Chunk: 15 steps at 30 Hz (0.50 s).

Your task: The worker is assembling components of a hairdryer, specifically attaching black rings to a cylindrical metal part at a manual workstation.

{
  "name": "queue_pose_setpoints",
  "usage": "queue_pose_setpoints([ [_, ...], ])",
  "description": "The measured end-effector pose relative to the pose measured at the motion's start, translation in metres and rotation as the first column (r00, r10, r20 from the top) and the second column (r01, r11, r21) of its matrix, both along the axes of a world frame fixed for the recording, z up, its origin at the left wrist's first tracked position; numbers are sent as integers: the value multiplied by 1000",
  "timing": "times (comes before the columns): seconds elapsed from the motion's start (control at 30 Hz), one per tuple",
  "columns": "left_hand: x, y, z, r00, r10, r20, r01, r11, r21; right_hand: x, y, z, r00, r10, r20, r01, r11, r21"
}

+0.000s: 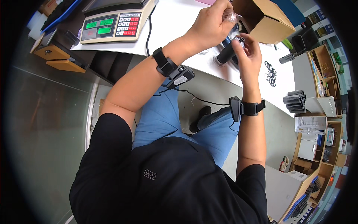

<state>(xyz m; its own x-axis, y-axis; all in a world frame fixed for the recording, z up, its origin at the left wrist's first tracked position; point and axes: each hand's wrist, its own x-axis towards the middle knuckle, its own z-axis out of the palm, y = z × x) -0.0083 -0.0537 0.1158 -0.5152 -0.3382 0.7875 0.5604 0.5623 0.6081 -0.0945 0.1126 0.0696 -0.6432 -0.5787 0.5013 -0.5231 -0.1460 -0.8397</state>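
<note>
In right hand, apparently clamped near top: black cylinder; left hand pinching clear plastic.

Place: workshop, likely small-parts assembly | upper left: cream plastic digital scale with green readouts | right: stacked black cylindrical tubes | lower right: tan wooden stocked shelves

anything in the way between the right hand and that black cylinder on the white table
Nothing visible: the right hand is at the black cylinder, its thumb appearing to lie against the upper part. The open cardboard box stands beyond the hand, not between them.
</note>
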Motion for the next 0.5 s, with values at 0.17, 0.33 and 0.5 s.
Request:
queue_pose_setpoints([
  [0.17,-4,0,8,997,-19,-74,16,999,-47,-4,7,-5,992,-96,-84,103,991,82],
  [0.33,-17,-10,26,974,225,-37,-228,963,-142,-8,12,3,994,38,-103,-23,990,142],
  [0.5,-27,-14,29,994,42,-105,-36,998,57,-9,16,8,999,49,-20,-44,979,198],
])
